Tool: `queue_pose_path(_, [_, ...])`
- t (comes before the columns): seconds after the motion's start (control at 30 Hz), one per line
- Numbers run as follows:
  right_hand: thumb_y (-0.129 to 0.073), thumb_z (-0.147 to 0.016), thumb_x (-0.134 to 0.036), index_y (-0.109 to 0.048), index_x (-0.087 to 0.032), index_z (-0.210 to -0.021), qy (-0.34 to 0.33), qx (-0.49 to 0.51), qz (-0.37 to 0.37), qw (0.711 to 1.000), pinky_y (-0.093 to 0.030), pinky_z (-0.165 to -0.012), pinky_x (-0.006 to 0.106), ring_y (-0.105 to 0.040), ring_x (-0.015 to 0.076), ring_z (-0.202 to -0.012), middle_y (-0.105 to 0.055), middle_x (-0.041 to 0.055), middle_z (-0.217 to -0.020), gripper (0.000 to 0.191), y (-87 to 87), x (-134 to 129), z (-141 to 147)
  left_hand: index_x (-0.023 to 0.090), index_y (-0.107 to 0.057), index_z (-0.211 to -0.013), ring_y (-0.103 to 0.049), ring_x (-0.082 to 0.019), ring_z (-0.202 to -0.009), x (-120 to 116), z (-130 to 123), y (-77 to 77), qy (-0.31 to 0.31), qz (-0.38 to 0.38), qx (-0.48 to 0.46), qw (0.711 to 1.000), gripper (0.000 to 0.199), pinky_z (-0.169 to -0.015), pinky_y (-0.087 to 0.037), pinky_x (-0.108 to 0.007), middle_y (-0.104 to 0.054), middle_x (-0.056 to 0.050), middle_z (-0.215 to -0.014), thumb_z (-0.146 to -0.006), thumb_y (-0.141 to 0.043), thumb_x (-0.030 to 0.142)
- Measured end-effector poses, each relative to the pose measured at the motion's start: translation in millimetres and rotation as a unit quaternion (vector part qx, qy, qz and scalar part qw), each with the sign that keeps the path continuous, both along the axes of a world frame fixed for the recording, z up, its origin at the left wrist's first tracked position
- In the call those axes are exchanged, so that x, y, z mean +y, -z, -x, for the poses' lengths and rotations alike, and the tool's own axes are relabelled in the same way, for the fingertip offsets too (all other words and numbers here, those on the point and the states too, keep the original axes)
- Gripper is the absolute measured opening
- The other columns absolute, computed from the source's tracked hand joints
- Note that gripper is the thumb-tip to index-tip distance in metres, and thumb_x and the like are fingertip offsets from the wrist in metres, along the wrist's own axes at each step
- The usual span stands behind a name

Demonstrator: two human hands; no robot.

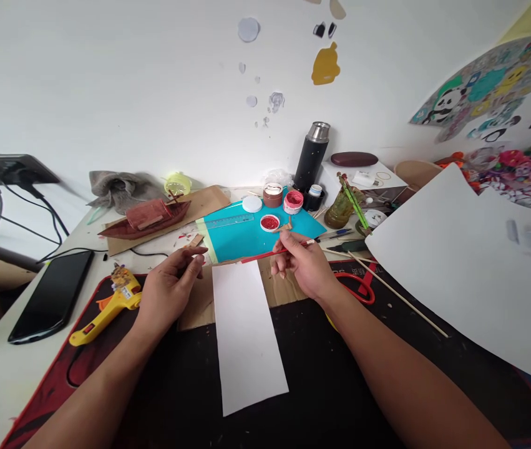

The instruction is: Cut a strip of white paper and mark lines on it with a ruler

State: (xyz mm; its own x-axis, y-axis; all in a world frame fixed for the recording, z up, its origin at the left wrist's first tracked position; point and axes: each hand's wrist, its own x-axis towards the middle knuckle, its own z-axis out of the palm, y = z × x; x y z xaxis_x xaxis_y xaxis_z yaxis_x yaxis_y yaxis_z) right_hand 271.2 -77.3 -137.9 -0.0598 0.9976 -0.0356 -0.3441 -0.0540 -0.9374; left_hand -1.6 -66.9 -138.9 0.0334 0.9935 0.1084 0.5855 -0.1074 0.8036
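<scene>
My right hand holds a thin red brush between thumb and fingers, its tip pointing left over the top end of a white paper strip. To the left of the strip, my left hand hovers over brown cardboard, its fingers curled and thumb near the index finger; whether it holds anything small cannot be made out. Beyond the hands, a lid with red paint and an open jar of red paint stand on a blue sheet.
A yellow glue gun and a phone lie at left, behind them a red model boat. Red-handled scissors, a stick, a murky brush jar, a black flask and large white paper are right.
</scene>
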Motion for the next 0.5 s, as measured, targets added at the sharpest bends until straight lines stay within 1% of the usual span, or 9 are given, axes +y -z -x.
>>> queue_pose_path(0.1, [-0.081, -0.085, -0.077, -0.066, -0.02, -0.071, 0.013, -0.003, -0.006, 1.0, -0.045, -0.045, 0.025, -0.062, 0.0155, -0.044, -0.052, -0.0053, -0.045, 0.06, 0.2, 0, 1, 0.023, -0.077, -0.116, -0.061, -0.017, -0.063, 0, 0, 1.6, 0.0, -0.002, -0.001, 1.0, 0.05, -0.065, -0.047, -0.029, -0.069, 0.002, -0.071, -0.094, -0.058, 0.064])
queue_pose_path(0.17, [-0.082, -0.086, -0.076, -0.068, -0.02, -0.071, 0.008, 0.0, -0.008, 1.0, -0.045, -0.045, 0.024, -0.061, 0.0148, -0.043, -0.055, -0.0046, -0.045, 0.059, -0.5, 0, 1, 0.023, -0.078, -0.114, -0.061, -0.017, -0.062, 0, 0, 2.2, 0.0, -0.005, -0.002, 1.0, 0.049, -0.064, -0.046, -0.029, -0.068, 0.002, -0.07, -0.094, -0.059, 0.064])
queue_pose_path(0.23, [-0.081, -0.086, -0.075, -0.071, -0.019, -0.075, -0.012, -0.001, -0.009, 1.0, -0.043, -0.044, 0.023, -0.064, 0.0153, -0.045, -0.06, -0.0025, -0.048, 0.058, -1.7, -1, 1, 0.024, -0.078, -0.113, -0.06, -0.017, -0.061, 0, 0, 2.2, 0.001, -0.01, -0.003, 1.0, 0.048, -0.063, -0.046, -0.029, -0.068, 0.002, -0.07, -0.094, -0.058, 0.063])
queue_pose_path(0.3, [-0.08, -0.088, -0.075, -0.075, -0.018, -0.08, -0.042, -0.015, -0.012, 0.999, -0.043, -0.044, 0.022, -0.069, 0.0167, -0.049, -0.068, 0.0008, -0.053, 0.058, -2.9, -4, 2, 0.024, -0.077, -0.114, -0.06, -0.017, -0.062, -1, 0, 1.9, 0.002, -0.016, -0.004, 1.0, 0.047, -0.064, -0.046, -0.029, -0.068, 0.002, -0.07, -0.095, -0.058, 0.063])
queue_pose_path(0.37, [-0.079, -0.09, -0.074, -0.078, -0.017, -0.086, -0.075, -0.035, -0.011, 0.997, -0.046, -0.045, 0.022, -0.074, 0.0181, -0.056, -0.074, 0.0038, -0.062, 0.057, -3.5, -6, 5, 0.024, -0.077, -0.114, -0.061, -0.017, -0.063, -1, 0, 1.5, 0.003, -0.02, -0.005, 1.0, 0.046, -0.065, -0.047, -0.029, -0.068, 0.002, -0.07, -0.096, -0.057, 0.062])
queue_pose_path(0.5, [-0.079, -0.091, -0.074, -0.081, -0.017, -0.098, -0.125, -0.062, -0.006, 0.99, -0.05, -0.047, 0.022, -0.08, 0.0204, -0.067, -0.083, 0.009, -0.086, 0.057, -1.1, -11, 11, 0.024, -0.077, -0.113, -0.062, -0.017, -0.063, -1, 0, 2.2, 0.006, -0.026, -0.007, 1.0, 0.045, -0.065, -0.047, -0.029, -0.067, 0.003, -0.069, -0.097, -0.057, 0.061])
